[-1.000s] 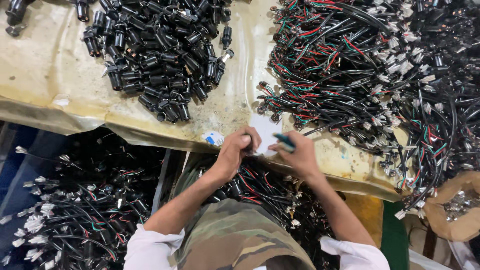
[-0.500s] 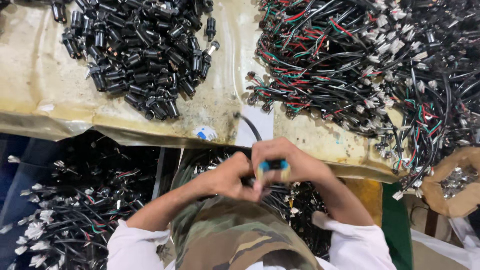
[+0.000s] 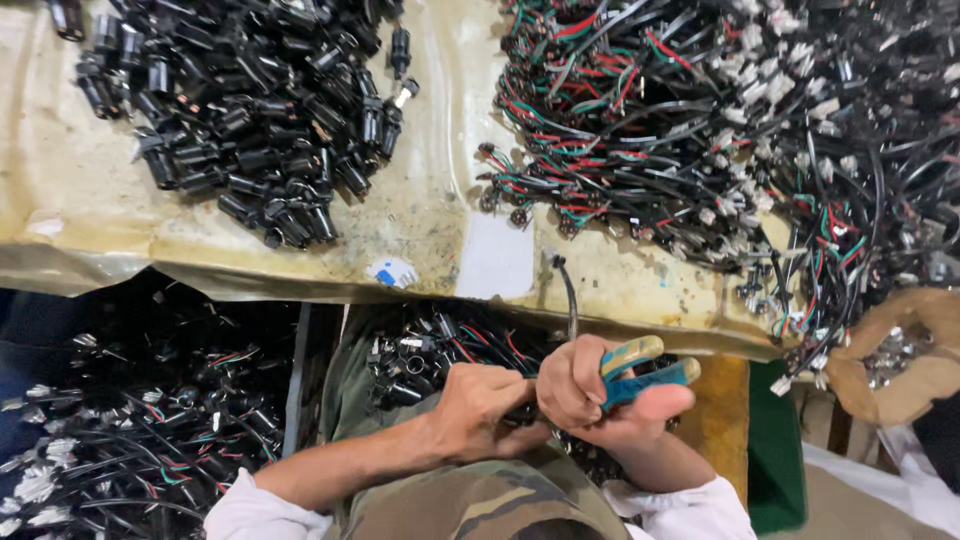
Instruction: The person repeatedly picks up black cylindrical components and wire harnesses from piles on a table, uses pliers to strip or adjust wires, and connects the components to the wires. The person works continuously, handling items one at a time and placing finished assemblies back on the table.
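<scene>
Across the stained yellowish tabletop [image 3: 60, 200] two large heaps lie well apart: a tangled mass of black cable harnesses with red, green and white leads [image 3: 720, 110] on the right, and a pile of short black cylindrical plastic connectors [image 3: 250, 120] on the left. Below the tabletop edge, an open bin on the left [image 3: 130, 420] holds more black wires with white plugs, and a second bin [image 3: 440, 350] in front of the person holds black wired parts with red leads. At the far right a crumpled brown paper bag [image 3: 900, 370] holds small silvery metal pieces. A white paper label [image 3: 495, 255] and a small blue-and-white scrap [image 3: 392, 271] sit on the tabletop edge. Over the lap, the right hand [image 3: 600, 395] is clamped around pliers with yellow and blue handles [image 3: 645, 365]. The left hand [image 3: 485, 405], fingers curled together, pinches the end of a thin black cable [image 3: 570, 295] that rises towards the tabletop.
</scene>
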